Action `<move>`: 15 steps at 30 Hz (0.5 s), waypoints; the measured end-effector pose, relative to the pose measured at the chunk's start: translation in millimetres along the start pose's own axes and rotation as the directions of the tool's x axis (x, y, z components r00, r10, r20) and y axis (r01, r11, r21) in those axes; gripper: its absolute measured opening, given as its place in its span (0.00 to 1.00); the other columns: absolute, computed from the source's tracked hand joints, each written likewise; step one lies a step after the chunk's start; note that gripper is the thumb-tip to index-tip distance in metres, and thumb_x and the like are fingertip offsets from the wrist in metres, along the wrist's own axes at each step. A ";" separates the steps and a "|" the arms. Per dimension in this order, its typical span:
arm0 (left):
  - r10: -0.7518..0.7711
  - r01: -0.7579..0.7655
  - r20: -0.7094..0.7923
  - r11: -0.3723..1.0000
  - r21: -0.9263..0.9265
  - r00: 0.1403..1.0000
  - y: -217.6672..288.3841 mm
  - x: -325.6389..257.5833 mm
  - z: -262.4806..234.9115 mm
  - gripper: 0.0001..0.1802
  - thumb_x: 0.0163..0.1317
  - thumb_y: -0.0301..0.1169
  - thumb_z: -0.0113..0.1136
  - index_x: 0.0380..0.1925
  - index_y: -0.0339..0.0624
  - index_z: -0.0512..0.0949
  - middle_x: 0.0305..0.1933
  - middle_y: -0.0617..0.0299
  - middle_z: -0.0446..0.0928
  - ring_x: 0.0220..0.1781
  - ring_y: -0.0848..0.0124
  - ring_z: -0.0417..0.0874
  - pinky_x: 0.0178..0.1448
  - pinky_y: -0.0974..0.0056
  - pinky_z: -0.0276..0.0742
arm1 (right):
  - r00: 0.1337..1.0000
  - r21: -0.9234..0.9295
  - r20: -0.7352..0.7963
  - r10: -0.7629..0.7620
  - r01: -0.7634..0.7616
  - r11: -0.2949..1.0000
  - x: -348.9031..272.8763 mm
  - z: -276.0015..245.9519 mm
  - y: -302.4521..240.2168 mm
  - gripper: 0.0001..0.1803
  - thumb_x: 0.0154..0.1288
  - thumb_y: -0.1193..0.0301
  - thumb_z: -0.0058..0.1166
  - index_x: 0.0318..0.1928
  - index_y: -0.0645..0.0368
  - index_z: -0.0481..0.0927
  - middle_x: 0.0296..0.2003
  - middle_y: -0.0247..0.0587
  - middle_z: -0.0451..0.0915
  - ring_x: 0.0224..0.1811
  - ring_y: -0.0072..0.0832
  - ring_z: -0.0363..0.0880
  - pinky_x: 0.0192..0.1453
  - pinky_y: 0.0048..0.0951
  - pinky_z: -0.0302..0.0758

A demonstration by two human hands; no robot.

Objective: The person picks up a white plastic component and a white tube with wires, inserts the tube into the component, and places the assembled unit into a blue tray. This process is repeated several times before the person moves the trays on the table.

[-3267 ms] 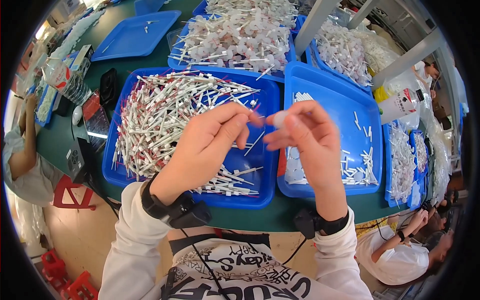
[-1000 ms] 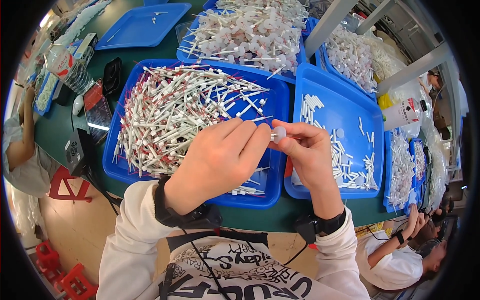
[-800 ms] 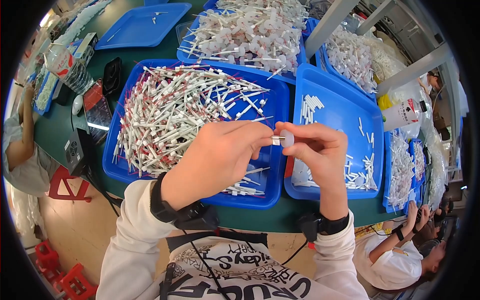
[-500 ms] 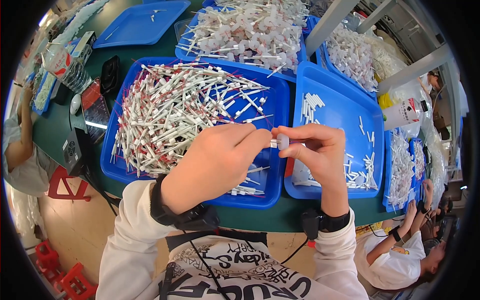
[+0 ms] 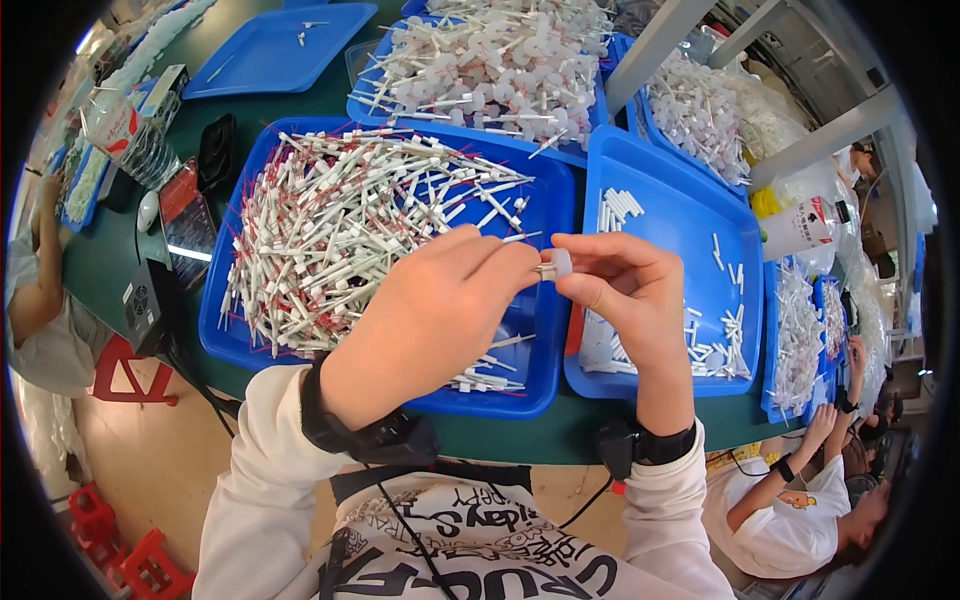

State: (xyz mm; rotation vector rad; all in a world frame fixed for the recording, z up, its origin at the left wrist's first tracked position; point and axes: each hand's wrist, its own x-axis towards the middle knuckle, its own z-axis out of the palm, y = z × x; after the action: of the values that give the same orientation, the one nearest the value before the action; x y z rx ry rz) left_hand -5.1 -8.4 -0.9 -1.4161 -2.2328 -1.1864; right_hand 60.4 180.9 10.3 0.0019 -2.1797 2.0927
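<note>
My left hand [image 5: 430, 310] is closed in a pinch on a thin white stick [image 5: 545, 272], most of it hidden by the fingers. A small translucent white disc [image 5: 562, 263] sits at the stick's right end. The thumb and fingers of my right hand [image 5: 638, 300] are closed on the disc. Both hands meet above the gap between two blue trays. Under my left hand, the left tray [image 5: 556, 330] holds a heap of white sticks with red threads [image 5: 330, 220]. Below my right hand, the right tray [image 5: 680, 220] holds loose short white tubes [image 5: 620, 205] and some discs.
Behind them, another blue tray [image 5: 575, 152] is heaped with disc-ended sticks [image 5: 490, 70]. A grey metal frame [image 5: 655, 60] rises at the back right. To the left are a phone [image 5: 190, 220], a plastic bottle [image 5: 130, 140] and a black box [image 5: 150, 300]. Co-workers sit on both sides.
The disc has shifted slightly left, closer against my left fingertips, and less of the stick shows. My right hand has moved a little left with it.
</note>
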 end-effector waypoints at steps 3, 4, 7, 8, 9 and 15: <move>-0.086 0.086 -0.021 0.996 0.025 0.996 -3.7 3.0 -0.5 0.14 0.50 0.22 0.62 0.39 0.35 0.76 0.36 0.55 0.75 0.38 0.58 0.77 0.42 0.58 0.73 | 0.995 -0.089 -0.103 0.002 -0.011 0.996 7.3 -10.5 -12.4 0.16 0.55 0.82 0.61 0.46 0.64 0.81 0.37 0.36 0.82 0.39 0.20 0.80 0.46 0.20 0.77; -0.142 0.145 -0.036 0.986 0.083 0.989 -6.1 2.3 -0.1 0.14 0.50 0.24 0.63 0.38 0.36 0.76 0.38 0.56 0.75 0.41 0.57 0.75 0.46 0.57 0.71 | 0.995 -0.096 -0.104 -0.009 -0.001 0.995 14.5 -18.1 -21.4 0.16 0.55 0.82 0.61 0.46 0.64 0.81 0.37 0.36 0.82 0.39 0.20 0.80 0.46 0.20 0.77; -0.108 0.063 0.206 0.975 0.214 0.972 -10.6 -8.9 0.1 0.15 0.48 0.28 0.66 0.37 0.39 0.77 0.38 0.58 0.73 0.41 0.60 0.74 0.47 0.60 0.68 | 0.983 -0.383 -0.113 -0.143 0.090 0.919 51.2 -39.6 -41.7 0.15 0.56 0.77 0.61 0.45 0.64 0.81 0.37 0.37 0.82 0.39 0.20 0.80 0.45 0.21 0.76; -0.117 0.017 0.336 0.958 0.288 0.935 -10.0 -12.1 0.3 0.15 0.48 0.29 0.66 0.37 0.41 0.77 0.36 0.59 0.72 0.40 0.61 0.74 0.46 0.62 0.67 | 0.972 -0.474 -0.096 -0.213 0.144 0.869 69.9 -44.7 -49.4 0.15 0.56 0.74 0.62 0.45 0.64 0.81 0.37 0.37 0.82 0.39 0.20 0.80 0.44 0.21 0.76; -0.101 0.010 0.312 0.960 0.280 0.945 -14.7 -16.7 5.7 0.13 0.47 0.29 0.66 0.34 0.42 0.78 0.33 0.60 0.72 0.39 0.63 0.73 0.46 0.63 0.66 | 0.955 -0.475 -0.093 -0.283 0.207 0.855 93.6 -50.2 -46.1 0.16 0.56 0.71 0.62 0.45 0.63 0.82 0.36 0.38 0.83 0.38 0.20 0.80 0.42 0.22 0.76; -0.060 -0.078 0.316 0.910 0.406 0.947 -16.8 -15.1 17.8 0.05 0.48 0.27 0.59 0.26 0.41 0.75 0.29 0.60 0.73 0.37 0.64 0.73 0.45 0.62 0.68 | 0.920 -0.583 -0.159 -0.358 0.205 0.786 194.4 -55.4 -17.7 0.18 0.53 0.58 0.65 0.42 0.54 0.84 0.32 0.39 0.84 0.32 0.21 0.79 0.38 0.24 0.74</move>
State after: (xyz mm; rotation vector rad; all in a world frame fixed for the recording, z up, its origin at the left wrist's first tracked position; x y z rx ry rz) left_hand -8.0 -8.4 -29.5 -1.5149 -2.4891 -0.4447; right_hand -126.4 251.2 46.9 0.0014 -2.3536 1.1654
